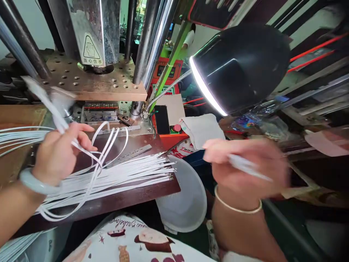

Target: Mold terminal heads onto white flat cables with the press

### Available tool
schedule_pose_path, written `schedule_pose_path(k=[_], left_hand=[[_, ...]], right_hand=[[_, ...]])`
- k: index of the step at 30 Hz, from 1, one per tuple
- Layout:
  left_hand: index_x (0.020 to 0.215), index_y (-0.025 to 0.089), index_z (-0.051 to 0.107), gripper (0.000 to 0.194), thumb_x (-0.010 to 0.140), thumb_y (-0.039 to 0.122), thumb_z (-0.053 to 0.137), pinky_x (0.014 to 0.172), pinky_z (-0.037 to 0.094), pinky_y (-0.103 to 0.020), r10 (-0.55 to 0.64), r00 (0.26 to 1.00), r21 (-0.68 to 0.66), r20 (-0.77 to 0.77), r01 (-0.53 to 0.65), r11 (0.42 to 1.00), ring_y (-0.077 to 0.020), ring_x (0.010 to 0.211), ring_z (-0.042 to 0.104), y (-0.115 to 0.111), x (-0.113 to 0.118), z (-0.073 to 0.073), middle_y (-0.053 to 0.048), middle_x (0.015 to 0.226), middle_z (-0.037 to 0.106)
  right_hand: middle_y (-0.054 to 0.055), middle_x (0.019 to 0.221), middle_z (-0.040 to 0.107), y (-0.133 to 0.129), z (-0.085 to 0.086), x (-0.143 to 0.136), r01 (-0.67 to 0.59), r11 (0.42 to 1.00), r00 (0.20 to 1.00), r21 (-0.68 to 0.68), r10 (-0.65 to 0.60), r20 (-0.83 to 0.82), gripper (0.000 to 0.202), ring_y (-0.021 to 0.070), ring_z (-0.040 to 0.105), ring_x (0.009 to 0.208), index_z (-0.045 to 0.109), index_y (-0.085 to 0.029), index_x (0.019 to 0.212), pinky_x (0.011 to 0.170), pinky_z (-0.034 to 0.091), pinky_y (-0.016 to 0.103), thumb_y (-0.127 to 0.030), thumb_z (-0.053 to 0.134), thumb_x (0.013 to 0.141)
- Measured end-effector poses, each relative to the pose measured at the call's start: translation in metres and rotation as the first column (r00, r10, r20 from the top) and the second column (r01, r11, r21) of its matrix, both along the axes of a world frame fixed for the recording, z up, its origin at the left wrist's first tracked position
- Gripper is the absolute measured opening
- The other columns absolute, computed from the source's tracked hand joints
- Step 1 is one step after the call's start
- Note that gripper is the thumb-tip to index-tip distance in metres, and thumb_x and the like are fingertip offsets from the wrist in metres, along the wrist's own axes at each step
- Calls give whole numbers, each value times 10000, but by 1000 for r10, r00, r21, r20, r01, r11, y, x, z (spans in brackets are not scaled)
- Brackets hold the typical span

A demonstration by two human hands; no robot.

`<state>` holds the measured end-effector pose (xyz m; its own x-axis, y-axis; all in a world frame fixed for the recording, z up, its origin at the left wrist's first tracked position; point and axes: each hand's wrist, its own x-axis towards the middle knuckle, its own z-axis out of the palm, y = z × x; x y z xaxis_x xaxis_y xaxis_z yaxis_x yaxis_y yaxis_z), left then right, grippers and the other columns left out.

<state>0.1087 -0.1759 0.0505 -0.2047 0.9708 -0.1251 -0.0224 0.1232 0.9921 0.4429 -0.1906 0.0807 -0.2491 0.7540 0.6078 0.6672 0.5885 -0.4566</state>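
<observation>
My left hand [58, 151], with a pale bangle at the wrist, is closed around white flat cables [98, 160] that loop below it. Blurred whitish ends stick up above its fingers. My right hand [245, 163] is raised at the right, closed on a thin white object [247, 166] too blurred to identify. Between the hands, a bundle of white cables [131, 173] with small metal ends lies on the dark metal plate [122, 203]. A slim metal strip [136, 153] rests just behind the bundle.
A press [109, 92] with steel columns and a hand-warning label stands behind. A black lamp [240, 69] hangs at upper right. Near a red emergency button [177, 127] lie a phone [162, 120] and white cloth [203, 129]. A white bucket [185, 203] stands below the plate's edge.
</observation>
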Motion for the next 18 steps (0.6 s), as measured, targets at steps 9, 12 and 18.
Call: schedule_pose_path(k=[9, 12, 18], left_hand=[[820, 77, 734, 450, 950, 451, 518, 662, 617, -362, -273, 932, -507, 240, 360, 783, -284, 734, 751, 85, 47, -20, -229, 838, 766], [855, 101, 717, 322, 958, 320, 504, 738, 632, -324, -129, 973, -329, 189, 187, 926, -227, 741, 747, 92, 52, -5, -154, 798, 765], [897, 46, 721, 809, 992, 694, 246, 365, 405, -246, -115, 892, -346, 438, 285, 894, -130, 360, 451, 67, 44, 15, -66, 517, 533]], right_hand=[[102, 992, 814, 25, -83, 35, 183, 890, 963, -418, -76, 259, 288, 260, 776, 899, 735, -184, 1175, 850, 596, 369, -318, 583, 971], [107, 1018, 801, 52, -83, 8, 70, 937, 966, -343, 22, 257, 242, 260, 756, 943, 746, -179, 1094, 884, 583, 373, -282, 548, 999], [163, 1219, 700, 124, -87, -46, 48, 945, 824, -325, 147, 547, 296, 278, 672, 1153, 674, -136, 1275, 959, 535, 363, -205, 544, 1019]])
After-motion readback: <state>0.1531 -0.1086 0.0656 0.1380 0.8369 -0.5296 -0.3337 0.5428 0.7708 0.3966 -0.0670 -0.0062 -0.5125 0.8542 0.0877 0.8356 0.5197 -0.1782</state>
